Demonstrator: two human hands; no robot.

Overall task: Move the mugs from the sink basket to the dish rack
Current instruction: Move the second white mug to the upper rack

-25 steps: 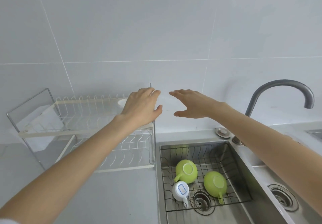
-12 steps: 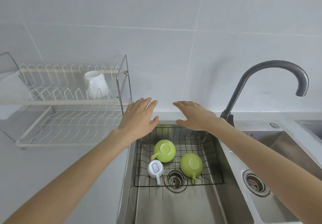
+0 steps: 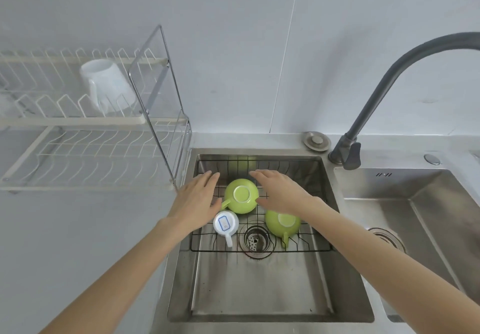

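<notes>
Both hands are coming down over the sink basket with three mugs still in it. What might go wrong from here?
1. The left hand and right hand flank the same upside-down green mug; its glossy round body may slip from open fingers.
2. The small white mug sits close beside it and might get knocked.
3. The second green mug lies partly under the right wrist, so lifting could bump it.

Plain pale kitchen corner, soft even light.
Grey tiled wall [image 3: 233,47], grey counter [image 3: 78,242], double steel sink [image 3: 259,294], dark curved tap [image 3: 389,73].
</notes>
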